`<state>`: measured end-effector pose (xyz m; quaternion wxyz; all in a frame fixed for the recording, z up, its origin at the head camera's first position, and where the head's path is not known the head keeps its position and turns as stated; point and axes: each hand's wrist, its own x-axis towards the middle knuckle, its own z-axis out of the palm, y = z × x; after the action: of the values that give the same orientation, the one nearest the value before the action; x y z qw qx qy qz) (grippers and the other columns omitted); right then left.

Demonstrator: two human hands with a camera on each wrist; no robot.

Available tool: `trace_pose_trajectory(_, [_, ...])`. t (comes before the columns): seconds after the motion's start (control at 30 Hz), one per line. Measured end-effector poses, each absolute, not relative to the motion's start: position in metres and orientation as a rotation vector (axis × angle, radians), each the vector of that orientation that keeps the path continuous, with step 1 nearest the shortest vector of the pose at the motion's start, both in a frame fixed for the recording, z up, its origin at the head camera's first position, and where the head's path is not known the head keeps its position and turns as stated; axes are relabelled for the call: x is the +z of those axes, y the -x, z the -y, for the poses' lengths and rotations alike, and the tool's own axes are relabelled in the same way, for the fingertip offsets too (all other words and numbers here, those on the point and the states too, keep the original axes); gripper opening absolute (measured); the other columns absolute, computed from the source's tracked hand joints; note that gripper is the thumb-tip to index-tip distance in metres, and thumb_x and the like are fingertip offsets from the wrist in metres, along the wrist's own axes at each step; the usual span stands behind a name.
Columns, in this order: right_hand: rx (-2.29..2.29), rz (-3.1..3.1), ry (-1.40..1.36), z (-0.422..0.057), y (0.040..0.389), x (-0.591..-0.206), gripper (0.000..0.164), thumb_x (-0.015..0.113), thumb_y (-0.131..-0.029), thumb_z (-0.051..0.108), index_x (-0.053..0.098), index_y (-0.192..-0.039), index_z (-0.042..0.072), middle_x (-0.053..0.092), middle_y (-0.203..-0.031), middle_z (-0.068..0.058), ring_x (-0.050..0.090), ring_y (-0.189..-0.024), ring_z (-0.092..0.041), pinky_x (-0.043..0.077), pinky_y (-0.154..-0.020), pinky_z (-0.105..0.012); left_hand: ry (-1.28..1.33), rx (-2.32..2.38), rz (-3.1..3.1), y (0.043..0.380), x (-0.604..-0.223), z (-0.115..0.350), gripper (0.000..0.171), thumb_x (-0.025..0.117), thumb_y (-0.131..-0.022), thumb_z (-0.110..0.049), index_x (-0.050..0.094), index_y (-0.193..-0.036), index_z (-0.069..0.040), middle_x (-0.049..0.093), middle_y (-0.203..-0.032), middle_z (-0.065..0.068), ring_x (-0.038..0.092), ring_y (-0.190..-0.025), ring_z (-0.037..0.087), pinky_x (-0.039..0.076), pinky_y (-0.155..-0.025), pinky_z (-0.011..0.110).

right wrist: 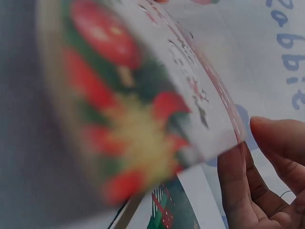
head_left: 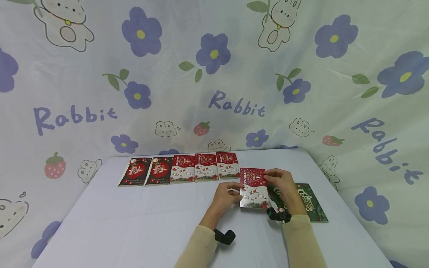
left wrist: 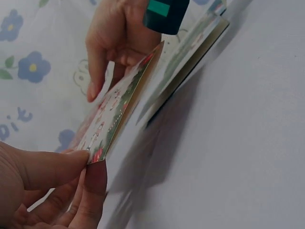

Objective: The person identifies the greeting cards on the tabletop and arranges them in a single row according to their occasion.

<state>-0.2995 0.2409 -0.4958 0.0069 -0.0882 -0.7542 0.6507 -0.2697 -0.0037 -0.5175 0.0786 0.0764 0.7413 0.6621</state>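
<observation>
A red-and-white Christmas booklet (head_left: 253, 193) is held up off the white table, tilted, its printed face showing. My left hand (head_left: 225, 198) pinches its left side; in the left wrist view the thumb (left wrist: 62, 168) lies on the cover and fingers go behind. At the upper right edge is my right hand (head_left: 283, 186), its fingers (right wrist: 233, 181) behind the booklet and its thumb close to the edge in the right wrist view. Green Christmas booklets (head_left: 311, 203) lie on the table under and beside the right forearm, partly hidden by it.
Along the back of the table (head_left: 134, 223) lies a row of booklets: two dark ones with red circles (head_left: 159, 170) at the left, then three red-and-white ones (head_left: 205, 167). A printed rabbit-and-flower curtain (head_left: 187, 89) hangs behind and at both sides.
</observation>
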Motion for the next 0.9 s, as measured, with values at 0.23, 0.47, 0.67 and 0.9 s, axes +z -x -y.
trace_pose_trajectory(0.23, [2.061, 2.432, 0.184, -0.234, 0.297, -0.493, 0.024, 0.073, -0.099, 0.006, 0.073, -0.121, -0.004, 0.068, -0.123, -0.015, 0.066, -0.107, -0.024, 0.058, -0.097, -0.037, -0.190, 2.022, -2.237, 0.273, -0.516, 0.011, 0.036, 0.077, -0.084, 0.015, 0.079, -0.114, -0.004, 0.070, -0.107, 0.010, 0.071, -0.089, 0.018, 0.058, -0.073, 0.030])
trace_pose_trajectory(0.47, [2.107, 2.460, 0.029, -0.231, 0.298, -0.495, 0.023, 0.074, -0.096, 0.002, 0.073, -0.118, -0.007, 0.070, -0.119, -0.015, 0.066, -0.102, -0.022, 0.059, -0.089, -0.032, -0.171, 2.078, -2.252, 0.277, -0.515, 0.020, 0.038, 0.076, -0.082, 0.018, 0.077, -0.115, -0.001, 0.071, -0.108, 0.013, 0.071, -0.090, 0.020, 0.059, -0.074, 0.030])
trace_pose_trajectory(0.67, [2.071, 2.541, -0.040, -0.227, 0.300, -0.496, 0.024, 0.077, -0.093, 0.003, 0.075, -0.116, -0.003, 0.070, -0.121, -0.013, 0.062, -0.099, -0.023, 0.057, -0.082, -0.030, -0.106, 2.101, -2.260, 0.279, -0.513, 0.024, 0.038, 0.077, -0.082, 0.017, 0.077, -0.115, 0.000, 0.071, -0.110, 0.013, 0.071, -0.091, 0.021, 0.058, -0.074, 0.030])
trace_pose_trajectory(0.9, [2.063, 2.562, -0.114, -0.224, 0.298, -0.495, 0.029, 0.079, -0.090, 0.002, 0.075, -0.118, -0.004, 0.071, -0.115, -0.012, 0.063, -0.094, -0.021, 0.055, -0.082, -0.033, -0.069, 2.100, -2.263, 0.280, -0.513, 0.027, 0.034, 0.076, -0.086, 0.013, 0.077, -0.116, -0.003, 0.070, -0.114, 0.013, 0.071, -0.096, 0.024, 0.057, -0.075, 0.030])
